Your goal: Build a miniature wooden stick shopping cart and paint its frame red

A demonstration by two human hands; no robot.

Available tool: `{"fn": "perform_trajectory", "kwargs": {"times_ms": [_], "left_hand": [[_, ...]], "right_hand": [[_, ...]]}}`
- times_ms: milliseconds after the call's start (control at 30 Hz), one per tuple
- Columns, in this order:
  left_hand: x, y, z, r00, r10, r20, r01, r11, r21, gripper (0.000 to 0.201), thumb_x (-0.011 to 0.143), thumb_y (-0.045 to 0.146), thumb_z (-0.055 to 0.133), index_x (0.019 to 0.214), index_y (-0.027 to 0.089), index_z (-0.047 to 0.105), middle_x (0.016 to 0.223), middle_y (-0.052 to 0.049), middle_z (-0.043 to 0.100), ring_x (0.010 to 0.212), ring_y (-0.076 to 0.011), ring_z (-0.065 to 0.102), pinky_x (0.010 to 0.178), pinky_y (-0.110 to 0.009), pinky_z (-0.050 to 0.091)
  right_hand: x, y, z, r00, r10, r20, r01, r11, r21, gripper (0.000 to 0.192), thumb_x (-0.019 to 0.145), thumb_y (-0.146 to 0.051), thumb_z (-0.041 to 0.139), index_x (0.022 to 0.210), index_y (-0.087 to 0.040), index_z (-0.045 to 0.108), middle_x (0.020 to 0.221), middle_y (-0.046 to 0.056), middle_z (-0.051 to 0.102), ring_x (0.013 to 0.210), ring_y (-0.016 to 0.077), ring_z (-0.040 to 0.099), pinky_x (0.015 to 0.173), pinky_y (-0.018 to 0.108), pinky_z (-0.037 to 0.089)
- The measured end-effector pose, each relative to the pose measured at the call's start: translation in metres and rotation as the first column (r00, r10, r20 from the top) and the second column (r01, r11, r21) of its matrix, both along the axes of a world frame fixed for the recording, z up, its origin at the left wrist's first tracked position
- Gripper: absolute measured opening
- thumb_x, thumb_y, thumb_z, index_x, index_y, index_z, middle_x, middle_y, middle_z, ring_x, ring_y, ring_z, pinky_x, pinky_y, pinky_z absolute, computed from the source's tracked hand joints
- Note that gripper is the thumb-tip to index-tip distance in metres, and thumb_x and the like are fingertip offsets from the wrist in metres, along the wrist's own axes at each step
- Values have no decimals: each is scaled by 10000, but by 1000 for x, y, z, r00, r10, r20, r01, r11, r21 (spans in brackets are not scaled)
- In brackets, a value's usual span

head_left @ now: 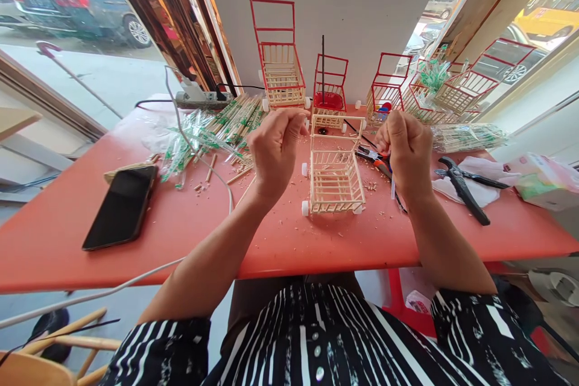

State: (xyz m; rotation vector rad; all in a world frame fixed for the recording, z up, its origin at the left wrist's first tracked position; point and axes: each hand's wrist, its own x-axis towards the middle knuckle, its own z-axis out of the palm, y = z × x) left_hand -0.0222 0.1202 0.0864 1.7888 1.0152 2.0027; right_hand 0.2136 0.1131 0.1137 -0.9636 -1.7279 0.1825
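An unpainted wooden mini cart (337,184) with small white wheels stands on the red table (67,235) between my hands. My left hand (274,148) is raised just left of the cart's upright handle frame, with thumb and fingertips pinched together; I cannot see anything in the pinch. My right hand (407,148) is closed in a fist just right of the handle frame. A thin pale stick (393,186) pokes out below that fist. Small cutters (375,160) with orange handles lie under the right hand.
Red-painted carts (280,69) line the back by the white wall. Wrapped chopsticks (221,123) lie back left, and a phone (121,205) near left. Black pliers (464,187) rest on a tissue, beside a tissue pack (545,184). A white cable (217,175) crosses the table. Wood chips litter the middle.
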Motion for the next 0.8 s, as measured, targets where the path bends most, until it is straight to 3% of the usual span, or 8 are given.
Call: {"fn": "perform_trajectory", "kwargs": {"times_ms": [67,133,233,400,567,800], "left_hand": [[-6,9,0,999,1,37,0,999,-35,278,1066,376,724,820,272,800,809,-29,767,845,-198,692,881,-349,567],[-12,19,-3,999,2,39,2,996,-89,201,993,351,809,811,266,817,816,-22,783,813,-182,675,795,-318,560],[-16,30,-7,997,-66,51,76,973,-216,55,912,277,858,887,228,862,861,-29,819,788,-156,695,719,-275,551],[-14,34,-12,979,-187,81,203,924,-325,137,836,306,911,911,195,883,871,-43,839,741,-147,708,706,-260,565],[-8,34,-15,982,-165,96,187,933,-308,162,807,303,919,930,202,890,893,-45,850,773,-162,722,750,-279,582],[-2,30,-13,989,-132,73,148,942,-301,69,813,212,888,882,220,890,844,-17,832,729,-149,688,708,-279,545]], "right_hand": [[8,9,-3,993,-88,-73,92,995,47,489,1129,-664,517,808,-296,555,733,10,594,645,179,572,636,391,520],[15,19,-8,987,-141,-82,148,986,79,403,1087,-681,602,1069,-289,690,988,58,749,760,192,668,703,397,584],[22,30,-17,987,-157,-19,157,986,57,420,1118,-634,565,1270,-274,721,1181,98,795,914,215,756,815,418,642],[23,36,-27,993,-118,10,118,992,-37,374,1109,-563,609,1262,-267,778,1184,96,834,1002,226,800,842,404,662],[17,31,-25,997,-66,28,67,997,-44,341,1101,-511,655,1301,-270,791,1160,80,851,992,216,804,811,370,660],[6,23,-23,1000,9,17,-8,999,-50,279,1094,-361,679,1340,-316,802,1332,57,850,1125,227,826,963,405,667]]}}
